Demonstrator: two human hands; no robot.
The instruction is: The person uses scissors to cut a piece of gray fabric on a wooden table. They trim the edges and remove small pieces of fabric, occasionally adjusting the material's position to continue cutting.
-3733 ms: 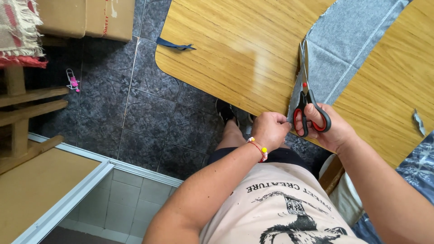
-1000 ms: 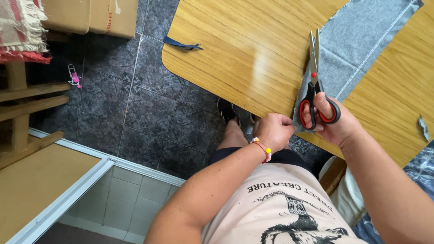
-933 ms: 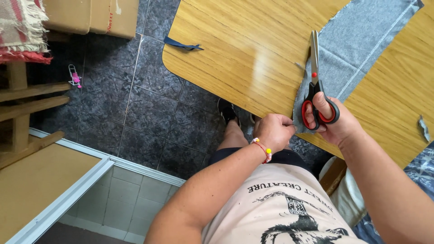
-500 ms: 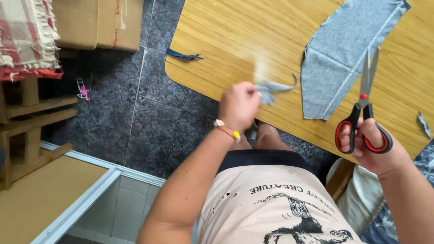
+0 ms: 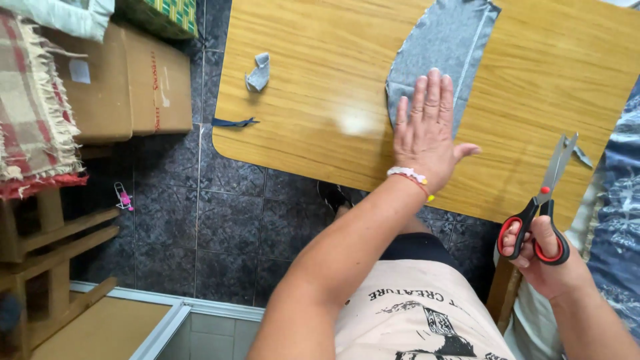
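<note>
The left hand (image 5: 427,137) lies flat on the lower end of the grey fabric piece (image 5: 443,57), which sits at the upper middle of the frame on the wooden bench (image 5: 320,87). Its fingers (image 5: 427,97) are spread wide and pressed down, gripping nothing. The right hand (image 5: 543,257), at the lower right, holds the red-and-black scissors (image 5: 548,200) by the loops, fingers curled through the handles. The blades point up and away from the cloth and look nearly closed. The scissors are well apart from the fabric, hovering over the near edge of the bench.

A small grey offcut (image 5: 259,72) rests toward the upper left of the bench, and a thin dark blue strip (image 5: 233,123) hangs at the bench's left edge. Cardboard boxes (image 5: 130,80) and a plaid cloth (image 5: 33,107) fill the left side of the frame, above a dark tiled floor (image 5: 220,220).

The step in hand appears to be smoothing the fabric flat. To do it well, the palm should press evenly and stroke outward along the cloth so that no fold stays under it. The raw curved edge at the left should lie fully on the bench rather than curl. Keeping the scissors off to the side, as here, keeps the blades from snagging the cloth.
</note>
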